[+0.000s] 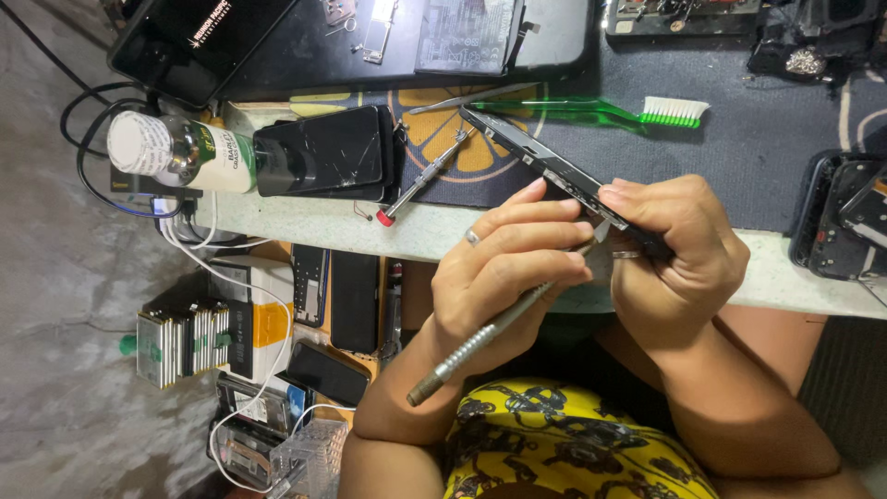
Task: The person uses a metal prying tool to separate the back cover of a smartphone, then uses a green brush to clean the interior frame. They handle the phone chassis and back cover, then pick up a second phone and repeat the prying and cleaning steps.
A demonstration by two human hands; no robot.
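Observation:
My left hand (499,277), with a ring on one finger, is closed around a metal tool with a knurled handle (471,346). The tool's tip points at the edge of a dark, slim phone body (536,157). My right hand (679,249) grips the near end of that phone and holds it tilted above the front edge of the pale table (305,217). The two hands touch each other where the tool meets the phone. The tool's very tip is hidden between my fingers.
On the dark mat lie a red-tipped screwdriver (420,180), tweezers (471,97), a green toothbrush (601,111) and a cracked black phone (323,152). A white-capped bottle (180,152) lies at the left. More dark phones (845,217) sit at the right. Boxes and a battery stack (180,342) sit below the table.

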